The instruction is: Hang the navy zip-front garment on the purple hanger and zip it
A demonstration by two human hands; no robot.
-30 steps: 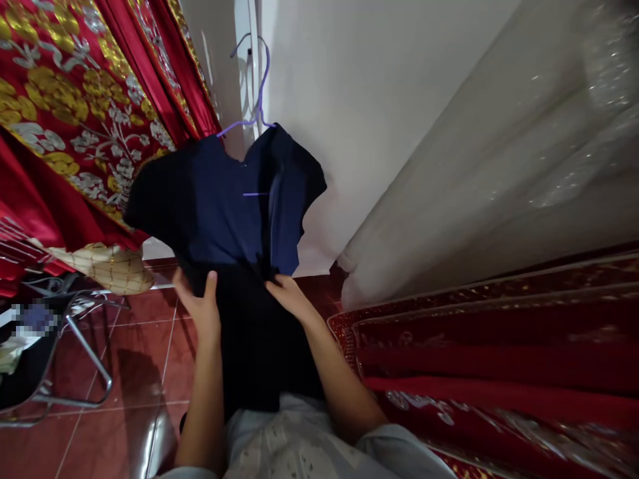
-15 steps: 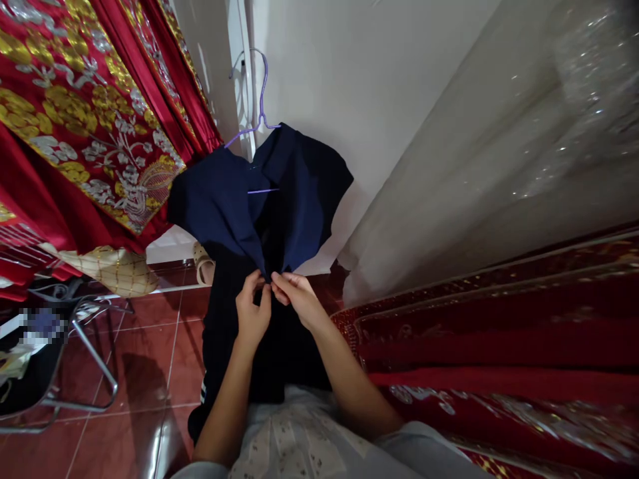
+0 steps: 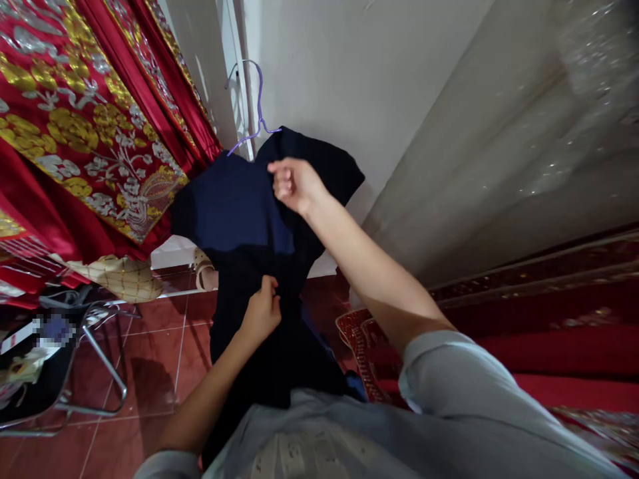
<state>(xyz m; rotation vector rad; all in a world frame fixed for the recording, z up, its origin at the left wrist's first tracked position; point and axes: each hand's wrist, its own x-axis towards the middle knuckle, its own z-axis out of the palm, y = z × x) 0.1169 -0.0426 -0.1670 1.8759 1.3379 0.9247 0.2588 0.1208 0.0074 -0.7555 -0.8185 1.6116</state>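
Observation:
A dark navy short-sleeved shirt (image 3: 234, 213) hangs in front of me on a purple wire hanger (image 3: 260, 100), its lower part lost in shadow. My right hand (image 3: 298, 186) is up by the collar, fingers curled in and closed at the edge of the shirt's front. Lower down, my left hand (image 3: 262, 311) is closed at the middle of the front, thumb and forefinger pinching the cloth. The shirt's two front edges now lie together between the hands. Whether a button sits in either pinch is too dark to see.
Red drapes (image 3: 114, 133) with gold and silver embroidery hang at left. A folding chair (image 3: 90, 332) holding small items stands below them, near a beige clog (image 3: 204, 269). Pale sheer fabric (image 3: 474, 166) and red embroidered cloth (image 3: 549, 332) fill the right side.
My right hand has left the spot beside my left hand and risen to the collar. My left hand has dropped slightly. The open neckline has drawn closed, covering the hanger's bar.

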